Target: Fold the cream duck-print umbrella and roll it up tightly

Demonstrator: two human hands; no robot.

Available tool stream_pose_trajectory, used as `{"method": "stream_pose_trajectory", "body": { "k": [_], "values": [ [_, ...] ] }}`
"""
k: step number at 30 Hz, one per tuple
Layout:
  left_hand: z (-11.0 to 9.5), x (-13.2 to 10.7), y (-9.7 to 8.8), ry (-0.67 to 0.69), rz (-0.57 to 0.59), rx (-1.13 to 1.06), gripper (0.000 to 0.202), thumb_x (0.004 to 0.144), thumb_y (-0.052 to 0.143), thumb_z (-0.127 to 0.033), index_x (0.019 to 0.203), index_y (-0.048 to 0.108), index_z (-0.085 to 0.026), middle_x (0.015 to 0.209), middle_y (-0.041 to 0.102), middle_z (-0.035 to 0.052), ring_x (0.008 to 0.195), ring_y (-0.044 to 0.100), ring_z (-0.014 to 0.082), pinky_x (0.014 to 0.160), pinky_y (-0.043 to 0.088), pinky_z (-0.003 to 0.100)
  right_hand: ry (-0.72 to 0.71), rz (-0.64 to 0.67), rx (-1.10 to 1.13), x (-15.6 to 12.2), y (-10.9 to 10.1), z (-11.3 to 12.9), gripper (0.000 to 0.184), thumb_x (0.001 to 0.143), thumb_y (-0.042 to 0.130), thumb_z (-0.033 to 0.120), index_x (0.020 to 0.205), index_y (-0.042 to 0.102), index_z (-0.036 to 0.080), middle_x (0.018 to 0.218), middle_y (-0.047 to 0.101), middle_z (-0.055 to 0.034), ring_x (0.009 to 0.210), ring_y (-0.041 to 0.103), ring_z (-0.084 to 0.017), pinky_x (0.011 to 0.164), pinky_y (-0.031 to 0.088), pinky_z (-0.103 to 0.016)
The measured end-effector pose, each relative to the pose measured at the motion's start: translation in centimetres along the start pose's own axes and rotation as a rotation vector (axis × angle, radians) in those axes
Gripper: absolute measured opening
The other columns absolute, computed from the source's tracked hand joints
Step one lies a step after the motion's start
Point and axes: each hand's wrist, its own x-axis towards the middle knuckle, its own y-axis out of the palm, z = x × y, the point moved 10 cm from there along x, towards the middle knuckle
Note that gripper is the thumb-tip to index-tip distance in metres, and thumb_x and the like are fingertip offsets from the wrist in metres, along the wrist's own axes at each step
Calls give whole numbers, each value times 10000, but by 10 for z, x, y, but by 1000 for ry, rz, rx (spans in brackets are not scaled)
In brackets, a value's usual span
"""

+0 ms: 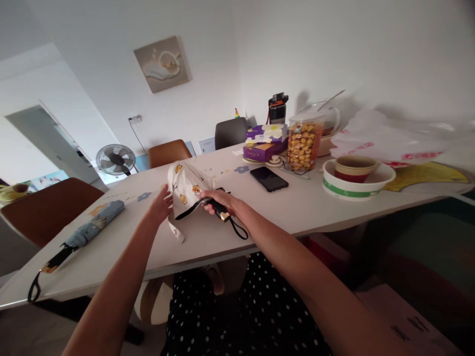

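My right hand (pixel 219 201) grips the black handle of a white folding umbrella (pixel 186 185) printed with small yellow figures; its wrist loop hangs below my wrist. The umbrella's loose canopy lies on the white table (pixel 311 207) and points away to the upper left. My left hand (pixel 160 205) has its fingers apart and rests against the canopy's left side, near the dangling closure strap. A second, blue-grey folding umbrella (pixel 87 231) lies rolled up on the table to the left, its black handle and loop toward the near edge.
A black phone (pixel 269 178) lies past the umbrella. Behind it are a purple box (pixel 264 149), a jar of snacks (pixel 304 144), and a bowl holding a cup (pixel 354 178). Plastic bags and a yellow fan sit at right. Brown chairs and a floor fan (pixel 116 159) stand beyond the table.
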Motion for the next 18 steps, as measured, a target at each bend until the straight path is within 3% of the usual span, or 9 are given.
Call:
{"method": "stream_pose_trajectory", "body": {
  "k": [3, 7, 10, 13, 18],
  "values": [
    [5, 2, 12, -88, 82, -41, 320, 824, 516, -408, 914, 606, -114, 734, 633, 71, 612, 610, 173, 577, 500, 288, -7, 16, -13, -3, 4, 3, 241, 779, 650, 277, 775, 456, 133, 598, 490, 21, 391, 394, -34, 317, 337, -141],
    [-9, 0, 15, 18, 131, -105, 218, 770, 590, -247, 956, 604, -133, 746, 656, 49, 614, 616, 159, 610, 506, 276, 18, -15, -43, -5, 4, 2, 319, 763, 660, 406, 848, 470, 164, 594, 496, 19, 378, 392, -44, 304, 329, -145],
    [-23, -6, -8, 223, -66, -69, 111, 751, 597, -213, 849, 582, -163, 663, 617, -12, 542, 565, 109, 540, 471, 218, 37, -79, -85, -3, -3, -2, 427, 748, 605, 566, 888, 492, 179, 567, 492, 17, 368, 418, -66, 300, 344, -165],
    [-29, -18, -28, 407, -279, 119, 88, 766, 567, -241, 739, 530, -165, 572, 538, -39, 470, 487, 83, 456, 396, 186, 95, -217, -193, 0, -19, -12, 542, 693, 567, 683, 889, 506, 182, 532, 488, 16, 361, 456, -95, 294, 359, -193],
    [-25, -24, -37, 450, -447, 500, 208, 781, 519, -239, 599, 445, -171, 511, 440, -29, 472, 404, 93, 432, 288, 209, 124, -357, -298, 4, -34, -21, 567, 634, 641, 661, 901, 519, 176, 514, 509, 13, 361, 484, -116, 310, 392, -218]
  ]
}}
